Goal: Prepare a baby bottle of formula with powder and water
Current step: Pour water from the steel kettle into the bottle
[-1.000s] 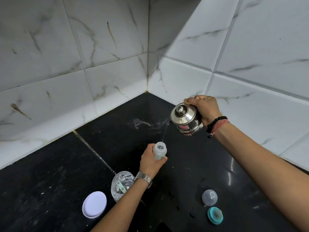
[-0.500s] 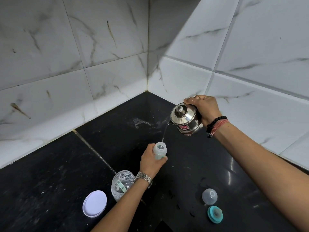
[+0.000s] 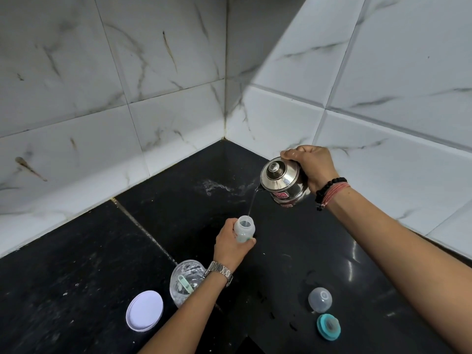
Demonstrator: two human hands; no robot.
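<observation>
My left hand (image 3: 231, 245) grips a small translucent baby bottle (image 3: 244, 228) that stands upright with its neck open on the black counter (image 3: 76, 264). Up and to the right of it, my right hand (image 3: 313, 166) holds a shiny steel kettle (image 3: 282, 181), tilted to the left. A thin stream of water (image 3: 252, 203) runs from its spout into the bottle's mouth. An open clear jar of powder (image 3: 185, 281) with a pale green scoop inside stands just under my left wrist.
The jar's white lid (image 3: 144, 310) lies flat at the lower left. A clear bottle cap (image 3: 320, 298) and a teal nipple ring (image 3: 328, 327) sit at the lower right. White tiled walls (image 3: 153, 72) meet in a corner behind. The counter's edge drops off near the bottom centre.
Nothing has visibly shifted; both hands hold their places and the water keeps running from the kettle into the bottle.
</observation>
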